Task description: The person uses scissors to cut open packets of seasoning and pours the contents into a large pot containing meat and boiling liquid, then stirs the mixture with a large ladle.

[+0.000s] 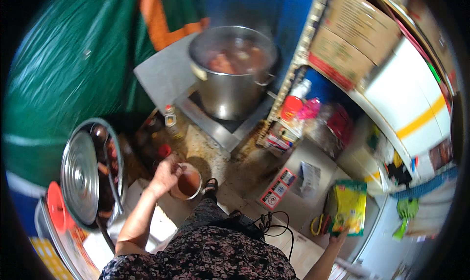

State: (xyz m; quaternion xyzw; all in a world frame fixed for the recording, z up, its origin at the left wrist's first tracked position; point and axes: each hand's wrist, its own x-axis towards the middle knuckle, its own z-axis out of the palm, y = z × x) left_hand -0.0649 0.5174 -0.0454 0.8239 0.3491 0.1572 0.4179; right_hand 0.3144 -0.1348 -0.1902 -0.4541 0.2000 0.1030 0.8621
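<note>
My left hand (pixel 167 175) grips the handle of a pale plastic jug (pixel 201 182), which holds reddish-brown liquid. On the far right, my right hand (pixel 340 236) pinches the lower edge of a yellow and green plastic packet (pixel 350 206) bearing writing. A pair of scissors (pixel 318 225) with yellow and red handles lies beside that packet. Ahead of me a large steel stockpot (pixel 224 96) stands on a square metal stove (pixel 220 131). Steam rises from the reddish contents inside it.
On the left, a wide basin (pixel 119 140) holds dark food, a metal ladle (pixel 112 177) and a round metal lid (pixel 80 177). A bottle (pixel 170 118) stands near the stove. Cardboard boxes (pixel 352 34) fill the right shelf. A steel cabinet (pixel 293 173) stands at right; cables (pixel 281 225) hang at my waist.
</note>
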